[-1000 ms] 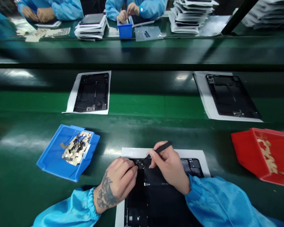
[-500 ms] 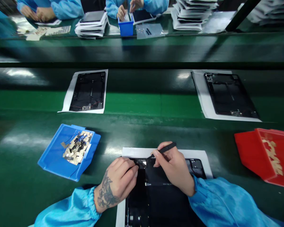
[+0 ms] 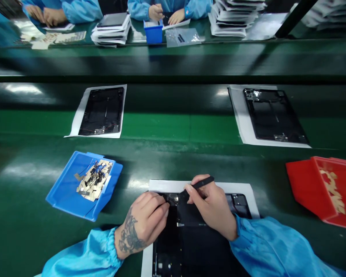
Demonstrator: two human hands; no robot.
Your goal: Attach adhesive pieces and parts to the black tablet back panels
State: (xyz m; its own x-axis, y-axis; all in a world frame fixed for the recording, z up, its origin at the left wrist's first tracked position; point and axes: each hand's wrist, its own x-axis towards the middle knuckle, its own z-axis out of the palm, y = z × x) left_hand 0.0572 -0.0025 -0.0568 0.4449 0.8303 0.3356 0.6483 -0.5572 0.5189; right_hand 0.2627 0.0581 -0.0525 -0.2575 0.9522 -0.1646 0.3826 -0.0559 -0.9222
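In my right hand I have a slim black tool, held like a pen between thumb and fingers. Its long axis slants: the butt points away to the right above the knuckles, the tip down toward the left hand. I cannot tell whether the tip touches anything. The left hand's fingers are bent and drawn narrow at the far left corner of the black device; I cannot tell whether they pinch a part.

The device lies flat beneath my 2 hands, its left edge running back past the left hand and out of view. My fingers hide some of its far edge. A white sheet shows underneath, beyond the right hand.

Well ahead and left of the left hand lies a dark panel; another dark panel lies ahead and right of the right hand.

On the green bench, a blue bin left of the left hand holds heaped pale flat pieces and thin dark wires. Right of the right hand, a red bin holds yellowish pieces.
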